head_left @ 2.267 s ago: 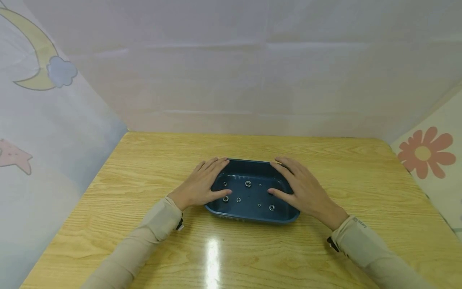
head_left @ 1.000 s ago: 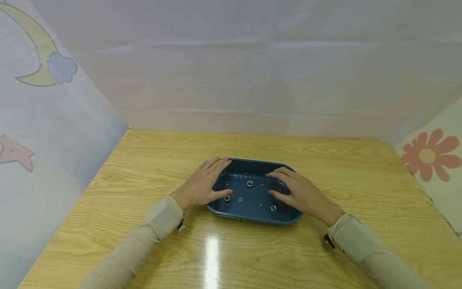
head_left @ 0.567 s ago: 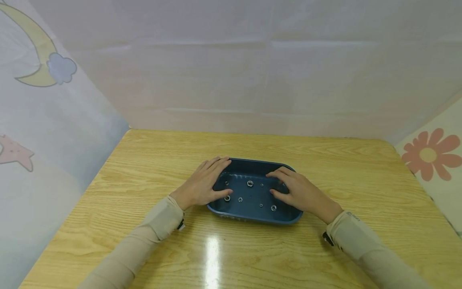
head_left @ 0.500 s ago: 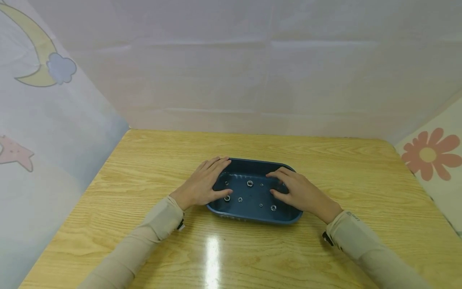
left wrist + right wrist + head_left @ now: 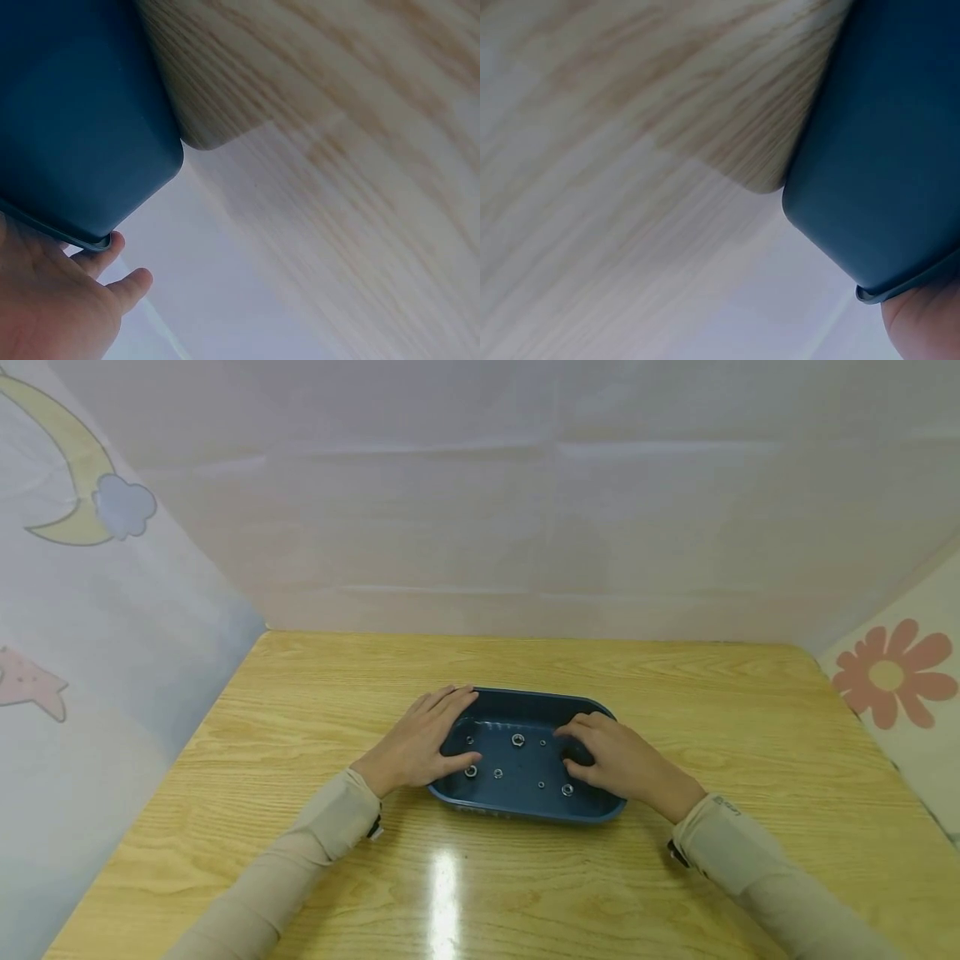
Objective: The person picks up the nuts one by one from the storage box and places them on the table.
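Observation:
A dark blue plastic tray (image 5: pixel 525 810) stands on the table, with several silver metal nuts of different sizes on its floor. Among them are a large nut (image 5: pixel 518 740) near the far side, another nut (image 5: pixel 567 790) at the near right and a small nut (image 5: pixel 498 773) near the middle. My left hand (image 5: pixel 412 747) rests over the tray's left end, fingers nearly straight along the rim and thumb reaching inside. Over the right end lies my right hand (image 5: pixel 626 762), its bent fingertips and thumb inside the tray, apart from each other. The spot beneath its palm is hidden.
The wooden table (image 5: pixel 360 877) extends around the tray on all sides. A pale cloth backdrop (image 5: pixel 525 527) rises behind the table's far edge, and printed cloth panels flank it left and right.
My right hand's fingers have come off the tray's far right rim into the tray and bent a little more. The left hand, tray and visible nuts keep their places.

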A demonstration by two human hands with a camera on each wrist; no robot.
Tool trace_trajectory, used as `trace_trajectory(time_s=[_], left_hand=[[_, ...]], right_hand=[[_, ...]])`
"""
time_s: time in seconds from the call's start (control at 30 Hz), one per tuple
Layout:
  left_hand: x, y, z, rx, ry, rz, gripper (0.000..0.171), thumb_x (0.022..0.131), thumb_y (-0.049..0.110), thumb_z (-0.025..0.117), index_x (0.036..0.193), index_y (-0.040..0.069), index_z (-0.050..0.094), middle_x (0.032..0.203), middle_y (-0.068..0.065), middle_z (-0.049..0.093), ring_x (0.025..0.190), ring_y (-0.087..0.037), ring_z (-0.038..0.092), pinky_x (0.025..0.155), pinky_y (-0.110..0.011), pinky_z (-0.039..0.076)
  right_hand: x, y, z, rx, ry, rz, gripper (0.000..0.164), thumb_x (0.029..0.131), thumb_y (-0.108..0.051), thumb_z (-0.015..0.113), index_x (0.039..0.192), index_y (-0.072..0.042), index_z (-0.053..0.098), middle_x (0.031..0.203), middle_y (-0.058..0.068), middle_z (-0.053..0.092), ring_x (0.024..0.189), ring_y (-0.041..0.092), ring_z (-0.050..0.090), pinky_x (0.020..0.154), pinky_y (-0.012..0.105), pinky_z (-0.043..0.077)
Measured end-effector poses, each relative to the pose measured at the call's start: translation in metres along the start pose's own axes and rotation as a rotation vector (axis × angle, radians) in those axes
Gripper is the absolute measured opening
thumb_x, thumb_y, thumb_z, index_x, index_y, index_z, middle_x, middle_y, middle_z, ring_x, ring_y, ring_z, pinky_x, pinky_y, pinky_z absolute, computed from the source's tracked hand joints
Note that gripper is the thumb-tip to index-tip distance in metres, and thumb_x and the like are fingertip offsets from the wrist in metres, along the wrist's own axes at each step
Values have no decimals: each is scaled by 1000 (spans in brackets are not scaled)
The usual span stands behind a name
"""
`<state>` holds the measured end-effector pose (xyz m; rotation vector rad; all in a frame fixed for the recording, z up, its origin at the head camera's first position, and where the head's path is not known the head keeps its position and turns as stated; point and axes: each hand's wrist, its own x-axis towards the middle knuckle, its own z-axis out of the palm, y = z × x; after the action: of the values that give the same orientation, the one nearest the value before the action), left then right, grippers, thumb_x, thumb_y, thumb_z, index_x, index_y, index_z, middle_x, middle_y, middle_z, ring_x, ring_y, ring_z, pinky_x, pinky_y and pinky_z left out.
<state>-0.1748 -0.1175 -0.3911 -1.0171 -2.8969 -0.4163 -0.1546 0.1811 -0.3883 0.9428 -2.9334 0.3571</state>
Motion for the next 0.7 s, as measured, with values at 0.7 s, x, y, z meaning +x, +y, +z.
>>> trace_trajectory(time_s=[0.7], left_hand=[[-1,0,0,5,-4,-8,83,84,59,49,148,17,16,154,-1,18,142,-25,17,114,-49,18]], right_hand=[[5,-4,4,-165,-35,-14,25,76,-26,72,97,-13,69,94,3,65,84,20,57,72,37,50]])
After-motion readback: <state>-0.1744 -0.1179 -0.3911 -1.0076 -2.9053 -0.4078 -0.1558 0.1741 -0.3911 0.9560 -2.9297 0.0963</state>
